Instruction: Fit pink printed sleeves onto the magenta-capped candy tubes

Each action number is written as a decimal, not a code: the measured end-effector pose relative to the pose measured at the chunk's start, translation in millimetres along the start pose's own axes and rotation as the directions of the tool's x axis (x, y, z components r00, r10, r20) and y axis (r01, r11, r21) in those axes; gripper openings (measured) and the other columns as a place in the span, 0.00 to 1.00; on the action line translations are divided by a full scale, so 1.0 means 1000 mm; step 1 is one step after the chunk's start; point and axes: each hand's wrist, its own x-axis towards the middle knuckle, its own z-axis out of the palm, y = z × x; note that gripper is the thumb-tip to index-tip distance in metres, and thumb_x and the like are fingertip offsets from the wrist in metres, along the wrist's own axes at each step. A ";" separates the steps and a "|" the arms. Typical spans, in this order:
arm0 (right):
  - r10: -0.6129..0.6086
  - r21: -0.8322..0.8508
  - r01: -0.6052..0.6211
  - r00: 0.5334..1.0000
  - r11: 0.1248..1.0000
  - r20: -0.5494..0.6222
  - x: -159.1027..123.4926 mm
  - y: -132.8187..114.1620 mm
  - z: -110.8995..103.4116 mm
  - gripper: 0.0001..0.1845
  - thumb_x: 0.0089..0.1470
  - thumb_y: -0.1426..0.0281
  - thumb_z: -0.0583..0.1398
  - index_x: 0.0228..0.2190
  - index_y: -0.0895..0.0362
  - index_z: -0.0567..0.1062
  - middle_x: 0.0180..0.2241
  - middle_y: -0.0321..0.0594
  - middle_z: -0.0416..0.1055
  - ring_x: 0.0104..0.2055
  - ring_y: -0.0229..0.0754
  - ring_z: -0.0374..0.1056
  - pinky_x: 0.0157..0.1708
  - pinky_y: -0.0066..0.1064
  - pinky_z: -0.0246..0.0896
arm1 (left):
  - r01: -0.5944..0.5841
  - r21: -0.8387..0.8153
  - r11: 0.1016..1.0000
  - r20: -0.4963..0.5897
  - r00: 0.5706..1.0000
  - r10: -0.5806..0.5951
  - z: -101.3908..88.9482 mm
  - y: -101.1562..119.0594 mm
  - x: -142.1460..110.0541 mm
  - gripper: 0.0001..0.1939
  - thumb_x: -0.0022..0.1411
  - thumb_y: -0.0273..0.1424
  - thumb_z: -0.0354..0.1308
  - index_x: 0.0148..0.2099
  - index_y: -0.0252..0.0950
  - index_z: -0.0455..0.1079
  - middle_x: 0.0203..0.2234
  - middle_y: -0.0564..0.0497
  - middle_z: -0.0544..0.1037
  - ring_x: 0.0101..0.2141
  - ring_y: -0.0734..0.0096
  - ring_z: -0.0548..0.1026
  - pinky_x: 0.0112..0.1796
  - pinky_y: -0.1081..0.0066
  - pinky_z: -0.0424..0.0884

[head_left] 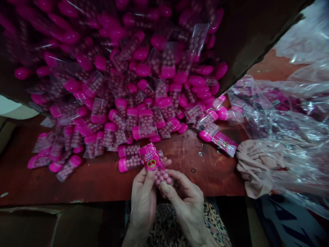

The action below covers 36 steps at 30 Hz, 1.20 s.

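Both of my hands hold one clear plastic tube of pink candy balls (161, 177) above the table's front edge. It has a printed pink label (151, 157) at its upper end. My left hand (142, 199) grips it from the left, and fingertips show behind it. My right hand (183, 195) pinches its lower part between thumb and fingers. The tube's cap is hidden behind the label. Just beyond my hands, a heap of similar pink-capped tubes (133, 118) spreads over the red-brown wooden table (97, 185). One labelled tube (221, 141) lies at the heap's right side.
A large crumpled clear plastic bag (288, 116) with more pink tubes inside lies at the right, beside a bunched beige cloth (257, 166). Dark cardboard (246, 41) rises behind the heap. Patterned clothing (167, 223) shows below the table edge.
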 end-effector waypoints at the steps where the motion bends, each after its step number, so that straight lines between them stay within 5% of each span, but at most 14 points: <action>1: 0.034 0.034 -0.034 0.999 0.999 0.002 0.000 0.000 0.000 0.12 0.47 0.69 0.63 0.37 0.57 0.75 0.28 0.39 0.75 0.27 0.38 0.71 0.26 0.27 0.70 | 0.019 0.003 1.000 -0.027 0.999 -0.019 0.000 -0.001 0.000 0.11 0.54 0.35 0.61 0.36 0.32 0.76 0.32 0.44 0.80 0.33 0.67 0.76 0.37 0.68 0.70; 7: 0.068 0.157 -0.055 0.995 0.986 -0.076 0.005 -0.005 -0.001 0.18 0.40 0.74 0.67 0.36 0.55 0.73 0.21 0.30 0.71 0.21 0.32 0.68 0.22 0.21 0.68 | 0.101 -0.009 0.995 -0.092 0.991 -0.101 0.003 -0.010 -0.009 0.11 0.47 0.35 0.66 0.31 0.32 0.75 0.23 0.50 0.76 0.25 0.76 0.70 0.28 0.77 0.67; 13: 0.238 0.294 -0.253 0.967 0.922 0.088 0.016 -0.003 -0.006 0.17 0.34 0.77 0.68 0.31 0.55 0.75 0.16 0.27 0.69 0.12 0.27 0.61 0.13 0.16 0.60 | 0.172 -0.007 0.985 -0.006 0.985 -0.172 0.002 -0.006 -0.012 0.12 0.46 0.35 0.67 0.28 0.31 0.74 0.16 0.53 0.71 0.20 0.80 0.64 0.22 0.78 0.61; 21: 0.299 0.399 -0.328 0.945 0.856 0.136 0.023 0.002 -0.009 0.16 0.28 0.77 0.69 0.25 0.57 0.75 0.14 0.29 0.71 0.10 0.29 0.60 0.09 0.18 0.58 | 0.172 0.095 0.981 0.071 0.981 -0.179 0.001 -0.005 -0.009 0.09 0.48 0.34 0.66 0.26 0.31 0.74 0.18 0.52 0.72 0.19 0.78 0.64 0.23 0.76 0.61; 28: 0.299 0.385 -0.356 0.933 0.851 0.200 0.027 0.010 -0.022 0.19 0.35 0.63 0.69 0.33 0.59 0.78 0.12 0.33 0.69 0.10 0.31 0.60 0.09 0.20 0.56 | -0.027 0.328 0.944 0.199 0.979 -0.041 -0.007 -0.001 -0.010 0.20 0.54 0.45 0.58 0.36 0.32 0.76 0.25 0.46 0.77 0.28 0.65 0.72 0.30 0.69 0.67; 33: 0.276 0.271 -0.342 0.927 0.900 0.253 0.027 0.009 -0.034 0.21 0.42 0.59 0.66 0.36 0.60 0.78 0.12 0.33 0.67 0.12 0.28 0.58 0.11 0.19 0.54 | -0.223 0.417 0.881 0.002 0.970 0.244 -0.021 0.012 0.001 0.15 0.53 0.35 0.62 0.43 0.37 0.74 0.33 0.48 0.79 0.32 0.68 0.74 0.31 0.74 0.70; 36: 0.296 0.155 -0.368 0.888 0.917 0.352 0.028 0.001 -0.035 0.18 0.45 0.60 0.64 0.35 0.60 0.77 0.14 0.32 0.66 0.14 0.28 0.59 0.14 0.18 0.54 | -0.199 0.387 0.900 -0.039 0.972 0.232 -0.024 0.016 0.006 0.16 0.50 0.31 0.64 0.44 0.37 0.74 0.35 0.48 0.79 0.30 0.72 0.74 0.29 0.77 0.70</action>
